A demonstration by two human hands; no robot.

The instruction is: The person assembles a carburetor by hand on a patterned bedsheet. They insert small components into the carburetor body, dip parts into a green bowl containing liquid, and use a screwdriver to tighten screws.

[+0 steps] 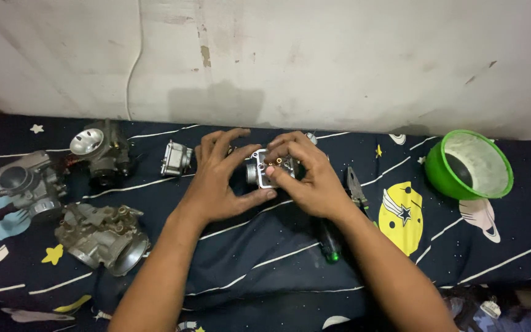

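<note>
Carburetors: four, three at the left of the frame (29,184) (102,150) (102,237), one at centre (270,169)
Float bowl, upper centre-left: one (175,158)
Green bowl, upper right: one (469,165)
Pliers, right of centre: one (356,187)
Green-handled screwdriver, lower centre: one (331,246)
Hands: two (219,178) (311,175)

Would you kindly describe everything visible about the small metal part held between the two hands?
The small metal part is a grey cast piece that looks like aluminium, with a round opening on its left side and a flat upper face carrying small brass-coloured fittings. It is held above the dark space-patterned cloth, face tilted toward the camera. The left hand cups it from the left and below, thumb under it; the right hand grips its right side, fingertips on the upper face. Its far side is hidden.
</note>
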